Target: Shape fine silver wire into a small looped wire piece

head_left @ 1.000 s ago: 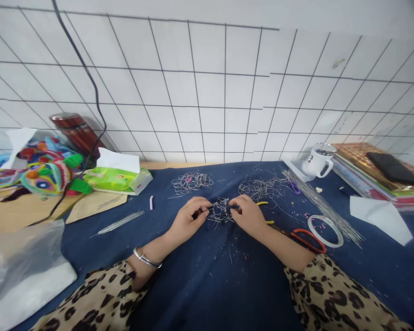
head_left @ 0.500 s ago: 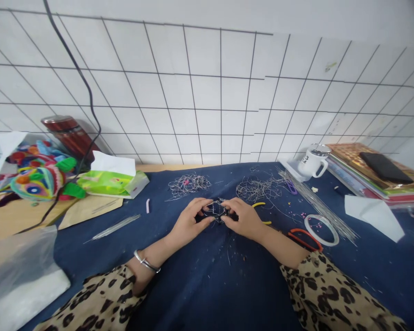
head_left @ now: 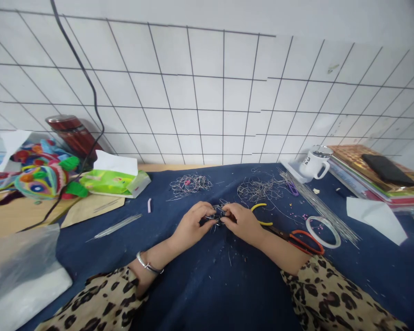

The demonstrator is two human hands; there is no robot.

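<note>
Between my two hands is a small bent wire piece [head_left: 218, 212], dark and silvery, partly hidden by the fingers. My left hand [head_left: 194, 224] pinches its left side between thumb and fingertips. On the other side, my right hand [head_left: 243, 221] grips it the same way. Beyond the hands lie two tangles of thin wire, one on the left [head_left: 189, 185] with a pink bit in it and one on the right [head_left: 258, 188]. Yellow-handled pliers [head_left: 260, 208] and orange-handled scissors [head_left: 301, 239] lie beside my right hand and forearm, partly covered.
On the blue cloth [head_left: 200, 294] lie a bundle of straight wires [head_left: 322, 209], a white ring coil [head_left: 336, 236] and thin rods [head_left: 117, 226]. A white mug [head_left: 314, 164] and stacked books with a phone [head_left: 386, 169] stand right. Tissues [head_left: 106, 182] and a plastic bag [head_left: 27, 271] are left.
My fingers have drawn closer together around the wire piece, and it looks more compact. More of the pliers and scissors shows beside my right hand. The whole view has shifted slightly.
</note>
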